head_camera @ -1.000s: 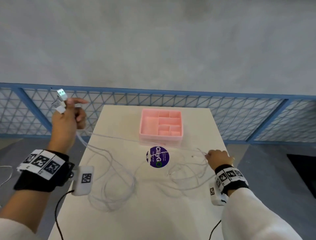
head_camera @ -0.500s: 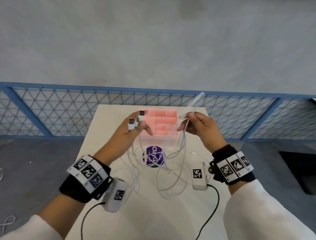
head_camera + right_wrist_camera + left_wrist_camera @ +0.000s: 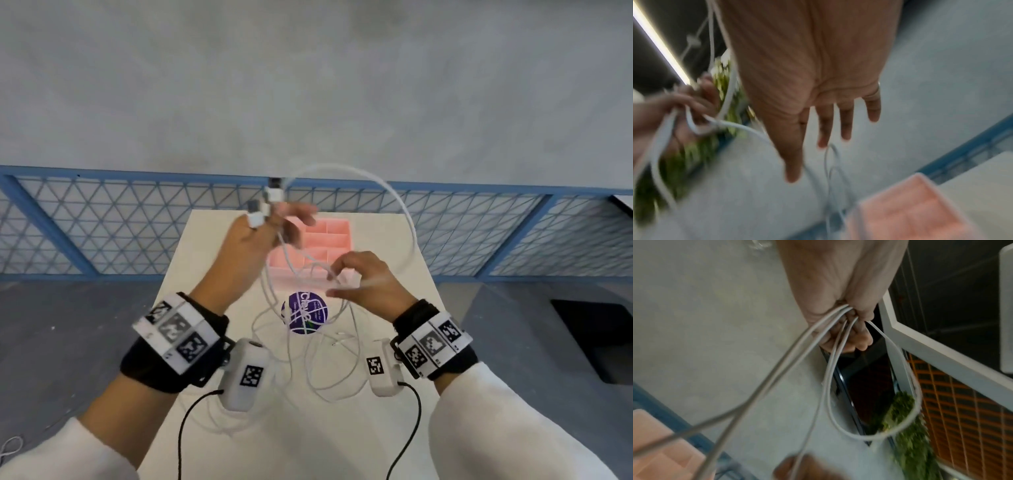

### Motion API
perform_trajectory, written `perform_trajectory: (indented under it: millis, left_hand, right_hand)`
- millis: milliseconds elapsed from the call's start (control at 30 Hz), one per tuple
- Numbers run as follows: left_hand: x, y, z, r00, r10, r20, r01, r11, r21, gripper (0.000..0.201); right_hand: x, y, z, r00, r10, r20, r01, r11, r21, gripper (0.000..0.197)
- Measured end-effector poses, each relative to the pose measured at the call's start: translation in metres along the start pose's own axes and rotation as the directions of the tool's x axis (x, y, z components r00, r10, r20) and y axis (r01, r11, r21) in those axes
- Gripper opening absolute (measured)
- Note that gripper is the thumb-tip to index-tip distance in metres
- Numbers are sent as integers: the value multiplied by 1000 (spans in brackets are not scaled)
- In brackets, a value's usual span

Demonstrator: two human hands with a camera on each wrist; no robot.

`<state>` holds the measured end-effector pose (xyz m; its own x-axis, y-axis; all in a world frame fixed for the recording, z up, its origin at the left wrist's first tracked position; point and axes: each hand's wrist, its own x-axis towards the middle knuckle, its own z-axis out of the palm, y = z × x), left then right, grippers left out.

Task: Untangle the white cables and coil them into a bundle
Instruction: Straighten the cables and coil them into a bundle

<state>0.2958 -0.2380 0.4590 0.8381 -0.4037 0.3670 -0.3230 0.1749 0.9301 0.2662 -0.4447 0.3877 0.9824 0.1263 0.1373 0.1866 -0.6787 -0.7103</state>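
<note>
grey concrete wall [image 3: 308, 85]; blue mesh fence [image 3: 102, 233]; white table [image 3: 308, 438]; grey floor [image 3: 68, 325].

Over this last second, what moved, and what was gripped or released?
The left hand, gripping the white cables near their plugs, swung from off the table's left edge to above the pink tray. The right hand lifted off the table; a loop arches between them. Tray and sticker stayed.

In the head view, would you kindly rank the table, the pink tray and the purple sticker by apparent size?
1. table
2. pink tray, partly hidden by hands
3. purple sticker
</note>
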Motion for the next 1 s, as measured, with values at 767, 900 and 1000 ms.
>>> perform_trajectory:
  millis: [767, 900, 1000]
  left_hand:
    - [-27, 8, -60, 958, -272, -94, 287, 885, 366, 43]
    - [-29, 4, -55, 974, -208, -87, 222, 950, 220, 35]
    - [-28, 0, -41, 981, -182, -63, 187, 977, 101, 32]
  right_hand:
    - [24, -40, 37, 823, 48, -566, 250, 864, 436, 22]
    - [19, -82, 11, 876, -121, -466, 342, 837, 427, 30]
    - [20, -94, 29, 987, -156, -44, 152, 802, 578, 40]
